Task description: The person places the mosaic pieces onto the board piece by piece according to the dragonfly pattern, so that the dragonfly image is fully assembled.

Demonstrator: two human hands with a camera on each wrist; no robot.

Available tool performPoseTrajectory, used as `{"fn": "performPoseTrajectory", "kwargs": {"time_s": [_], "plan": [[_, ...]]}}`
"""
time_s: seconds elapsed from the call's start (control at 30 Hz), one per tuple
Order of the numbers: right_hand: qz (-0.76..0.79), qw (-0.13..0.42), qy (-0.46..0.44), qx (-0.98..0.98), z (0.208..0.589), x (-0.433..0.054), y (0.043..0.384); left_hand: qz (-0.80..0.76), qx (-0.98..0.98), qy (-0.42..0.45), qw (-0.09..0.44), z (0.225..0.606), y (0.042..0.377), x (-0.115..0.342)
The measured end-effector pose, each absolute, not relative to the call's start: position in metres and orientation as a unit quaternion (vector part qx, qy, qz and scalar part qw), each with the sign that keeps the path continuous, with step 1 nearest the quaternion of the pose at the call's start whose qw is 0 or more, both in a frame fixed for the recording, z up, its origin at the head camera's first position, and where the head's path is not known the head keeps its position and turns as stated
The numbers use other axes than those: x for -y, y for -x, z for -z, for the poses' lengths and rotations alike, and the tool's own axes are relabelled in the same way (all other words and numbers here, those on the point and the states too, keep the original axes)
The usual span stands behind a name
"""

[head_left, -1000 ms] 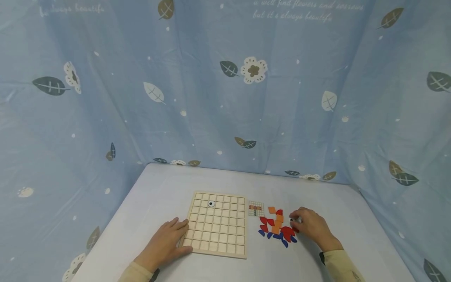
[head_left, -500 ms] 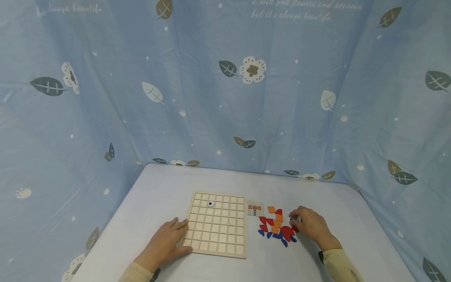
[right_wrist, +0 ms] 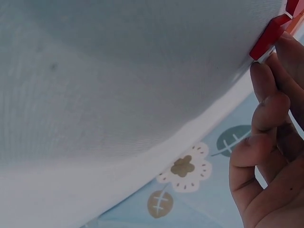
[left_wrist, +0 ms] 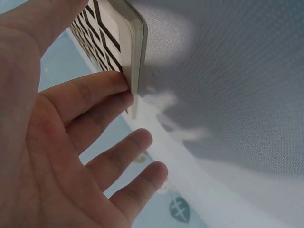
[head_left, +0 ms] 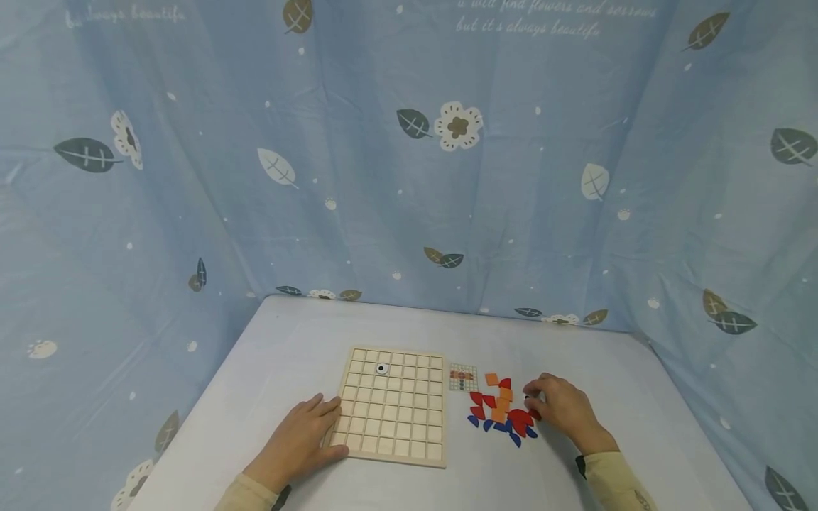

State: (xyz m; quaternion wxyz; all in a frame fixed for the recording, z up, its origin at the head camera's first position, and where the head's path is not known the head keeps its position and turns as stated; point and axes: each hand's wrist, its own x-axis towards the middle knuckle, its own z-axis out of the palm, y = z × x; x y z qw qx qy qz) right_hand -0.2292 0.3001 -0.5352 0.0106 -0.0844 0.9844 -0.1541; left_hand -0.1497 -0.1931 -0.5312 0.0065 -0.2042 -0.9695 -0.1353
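My left hand (head_left: 305, 438) rests against the left edge of a wooden grid board (head_left: 396, 404), its fingers loosely extended. In the left wrist view two fingertips touch the side of the board (left_wrist: 133, 61). A white round eye piece (head_left: 382, 369) with a black dot sits in one upper cell. My right hand (head_left: 565, 408) is at the right side of the loose pieces, thumb and fingertips around a small white piece with a black dot (head_left: 527, 398), mostly hidden by the fingers. A red piece (right_wrist: 270, 38) lies right by these fingertips in the right wrist view.
A small printed pattern card (head_left: 463, 377) lies just right of the board. Beside it are orange squares (head_left: 502, 404), red quarter-round pieces (head_left: 520, 420) and several blue pieces (head_left: 515, 440), some overlapping. A blue patterned curtain (head_left: 409, 177) surrounds the white table (head_left: 358, 323).
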Motion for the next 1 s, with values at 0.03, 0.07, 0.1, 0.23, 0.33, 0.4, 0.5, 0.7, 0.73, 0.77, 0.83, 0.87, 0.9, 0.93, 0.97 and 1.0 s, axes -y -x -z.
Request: {"fn": "performPoseTrajectory", "kwargs": {"time_s": [0.03,0.07,0.1,0.23,0.33,0.4,0.5,0.7,0.73,0.77,0.83,0.87,0.9,0.93,0.97,1.0], "plan": [[0.153,0.011,0.085,-0.985,0.5352,-0.3001,0.2293,0.135,0.969,0.205,0.007,0.5312,0.1497,0.1931],[0.152,0.011,0.084,-0.985,0.5352,-0.3002,0.2295,0.136,0.969,0.205,0.008,0.531,0.1497,0.1931],[0.151,0.011,0.083,-0.985,0.5355,-0.3003,0.2298,0.136,0.969,0.207,0.008,0.531,0.1497,0.1931],[0.148,0.013,0.081,-0.986,0.5357,-0.3008,0.2305,0.134,0.969,0.209,0.01,0.5306,0.1501,0.1929],[0.149,0.013,0.08,-0.985,0.5355,-0.301,0.2306,0.134,0.969,0.209,0.011,0.5301,0.1504,0.1928],[0.149,0.013,0.08,-0.985,0.5352,-0.301,0.2305,0.134,0.969,0.209,0.012,0.5298,0.1504,0.1927],[0.15,0.014,0.079,-0.985,0.5342,-0.3005,0.2302,0.135,0.969,0.208,0.013,0.5297,0.15,0.1924],[0.149,0.015,0.075,-0.986,0.5326,-0.2991,0.23,0.139,0.97,0.201,0.006,0.5288,0.149,0.192],[0.149,0.015,0.075,-0.986,0.5326,-0.299,0.23,0.139,0.97,0.2,0.005,0.5285,0.149,0.1919],[0.149,0.015,0.075,-0.986,0.5327,-0.2989,0.23,0.14,0.97,0.201,0.005,0.528,0.1489,0.1918],[0.148,0.015,0.074,-0.986,0.5332,-0.299,0.2301,0.141,0.969,0.202,0.006,0.5275,0.1491,0.1917],[0.149,0.016,0.074,-0.986,0.5334,-0.2991,0.2302,0.142,0.969,0.204,0.007,0.5276,0.1494,0.1918],[0.151,0.017,0.074,-0.986,0.5335,-0.2992,0.2302,0.142,0.969,0.204,0.008,0.5276,0.1494,0.1918],[0.152,0.018,0.074,-0.985,0.5333,-0.2992,0.2301,0.142,0.968,0.204,0.007,0.5277,0.1495,0.1918],[0.152,0.018,0.075,-0.985,0.5332,-0.2992,0.2299,0.143,0.968,0.205,0.007,0.5279,0.1496,0.1919],[0.152,0.019,0.075,-0.985,0.533,-0.2992,0.2297,0.143,0.968,0.205,0.006,0.5282,0.1497,0.1919]]}}
